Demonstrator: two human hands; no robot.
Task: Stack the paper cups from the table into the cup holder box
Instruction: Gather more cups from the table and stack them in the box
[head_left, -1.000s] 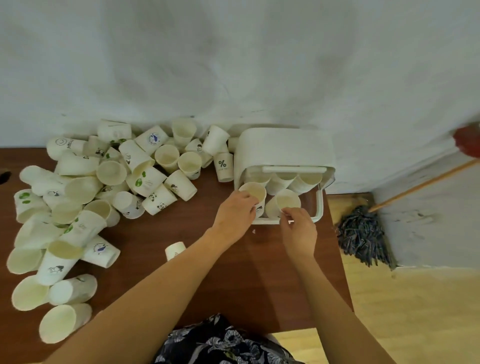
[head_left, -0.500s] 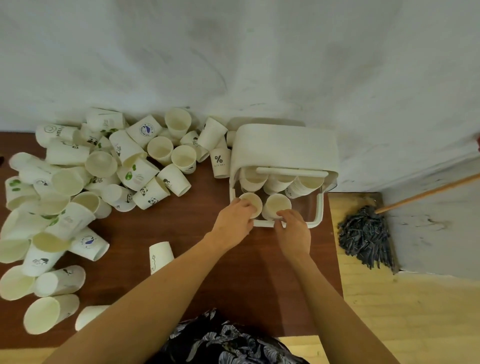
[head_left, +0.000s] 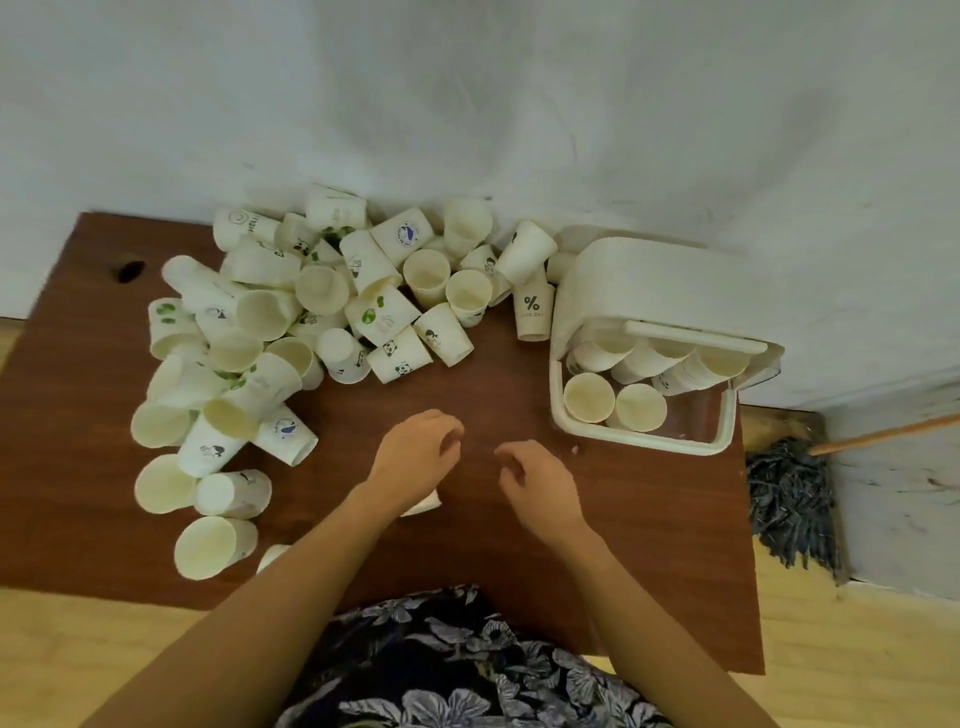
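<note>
Both hands have come back from the box (head_left: 644, 439) — a moment ago each was at its front edge, seating a cup, and now they hang over bare table (head_left: 519, 395) with nothing in them. The left hand (head_left: 415, 454) has its fingers loosely curled and empty; the right hand (head_left: 537, 478) is the same, slack and holding nothing. The two cups just delivered sit side by side in the box's front row (head_left: 613, 402), mouths up, with three more stacks lying behind them under the handle.

That means one delivery is finished and the next pickup is due. Most of the work remains: the pile (head_left: 291, 332) spreads along the left and back of the table, cups lying on their sides, some mouth up, some overturned. The nearest candidate is a lone cup (head_left: 423, 504) peeking out from under the left wrist — mostly hidden, so its pose is hard to judge. The front row looks to have room for one more stack at its right end.

A mop (head_left: 789, 499) leans by the wall, off the table.
</note>
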